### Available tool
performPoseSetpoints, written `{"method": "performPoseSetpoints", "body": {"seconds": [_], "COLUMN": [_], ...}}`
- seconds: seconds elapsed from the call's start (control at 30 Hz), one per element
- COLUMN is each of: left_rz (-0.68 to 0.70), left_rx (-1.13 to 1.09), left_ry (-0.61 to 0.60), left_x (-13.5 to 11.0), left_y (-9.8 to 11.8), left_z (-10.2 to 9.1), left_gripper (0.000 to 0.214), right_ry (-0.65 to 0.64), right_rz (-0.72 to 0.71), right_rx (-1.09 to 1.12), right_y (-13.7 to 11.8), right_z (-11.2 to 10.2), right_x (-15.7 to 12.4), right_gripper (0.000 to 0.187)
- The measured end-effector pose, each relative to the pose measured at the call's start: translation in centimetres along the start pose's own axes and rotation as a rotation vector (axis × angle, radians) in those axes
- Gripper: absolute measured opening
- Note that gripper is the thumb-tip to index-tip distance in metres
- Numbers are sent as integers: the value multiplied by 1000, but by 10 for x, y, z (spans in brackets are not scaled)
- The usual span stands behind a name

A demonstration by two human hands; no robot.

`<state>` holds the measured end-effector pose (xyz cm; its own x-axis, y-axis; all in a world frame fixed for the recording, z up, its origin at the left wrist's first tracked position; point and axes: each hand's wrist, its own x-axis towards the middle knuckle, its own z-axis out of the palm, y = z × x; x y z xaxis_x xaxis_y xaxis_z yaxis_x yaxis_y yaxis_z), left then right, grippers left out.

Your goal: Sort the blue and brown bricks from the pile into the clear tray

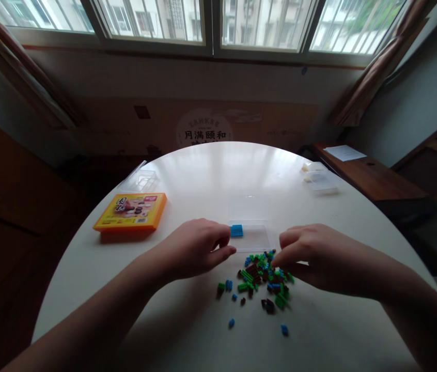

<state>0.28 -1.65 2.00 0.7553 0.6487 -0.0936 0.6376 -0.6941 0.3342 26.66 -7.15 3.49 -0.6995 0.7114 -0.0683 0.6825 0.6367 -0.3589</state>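
Note:
A loose pile of small blue, green and dark brown building bricks (252, 272) lies on the white table in front of me. My right hand (307, 256) reaches in over the pile's right side, index finger stretched down to the bricks and thumb apart, with nothing visible in it. Behind the pile is a clear plastic box (257, 238) with its lid tilted back. At its left end sits a flat blue block of bricks (236, 230). Close by that block is my left hand (203, 245), fingers curled and thumb held off them; no object shows between them.
An orange and yellow game box (131, 212) lies at the left, with a clear plastic case (141, 180) behind it. More clear cases (319, 179) stand at the far right. Single blue bricks (284, 329) lie nearer me. A wooden desk (373, 178) adjoins the right.

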Motion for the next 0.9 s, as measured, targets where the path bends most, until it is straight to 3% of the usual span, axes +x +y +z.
{"method": "performPoseSetpoints", "body": {"seconds": [0.1, 0.23, 0.63, 0.9], "left_rz": [118, 183, 170, 150], "left_rx": [-53, -101, -62, -67], "left_ry": [-44, -90, -111, -125], "left_x": [-4, -5, -3, -4], "left_y": [8, 13, 15, 14], "left_z": [0, 6, 10, 7], "left_gripper": [9, 30, 45, 33], "right_ry": [-50, -108, -67, -60], "right_rz": [-1, 26, 59, 75], "right_rx": [5, 11, 15, 17], "right_y": [2, 8, 16, 18], "right_z": [2, -1, -4, -5], "right_x": [3, 1, -2, -4], "right_gripper": [17, 20, 26, 27]}}
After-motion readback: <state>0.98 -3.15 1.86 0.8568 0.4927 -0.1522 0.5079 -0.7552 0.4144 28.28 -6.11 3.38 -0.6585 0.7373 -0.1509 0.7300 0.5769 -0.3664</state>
